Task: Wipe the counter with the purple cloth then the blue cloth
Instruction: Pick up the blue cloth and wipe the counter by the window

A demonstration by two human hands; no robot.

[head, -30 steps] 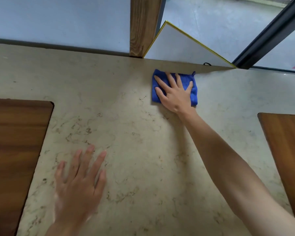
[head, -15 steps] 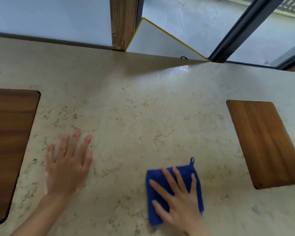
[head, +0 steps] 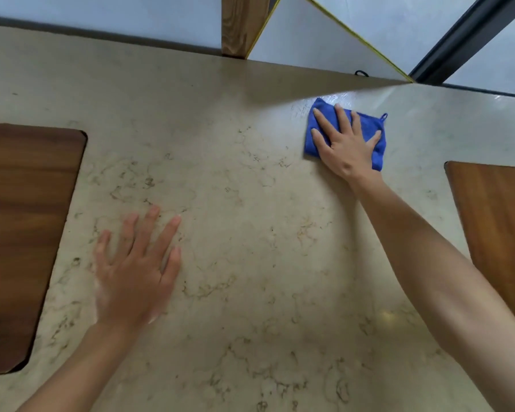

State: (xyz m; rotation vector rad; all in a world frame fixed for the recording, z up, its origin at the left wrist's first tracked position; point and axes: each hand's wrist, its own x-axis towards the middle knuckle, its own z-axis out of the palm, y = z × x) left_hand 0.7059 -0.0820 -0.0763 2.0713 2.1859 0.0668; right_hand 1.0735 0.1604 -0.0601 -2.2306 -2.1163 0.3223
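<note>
A folded blue cloth (head: 372, 130) with a small hanging loop lies on the beige marble counter (head: 250, 203), far right, close to the back edge. My right hand (head: 344, 144) presses flat on top of it, fingers spread, arm stretched out. My left hand (head: 134, 269) rests flat on the bare counter at the near left, fingers apart, holding nothing. No purple cloth is in view.
Dark wooden panels are set into the counter at the left (head: 21, 233) and right (head: 497, 233). A wooden post (head: 241, 25) and a yellow-edged white board (head: 318, 46) stand behind the back edge, with a dark window frame (head: 458, 34) to the right.
My right hand has slid the blue cloth from the near edge of the counter out to the far right, near the back edge. The left hand stays flat on the counter.
</note>
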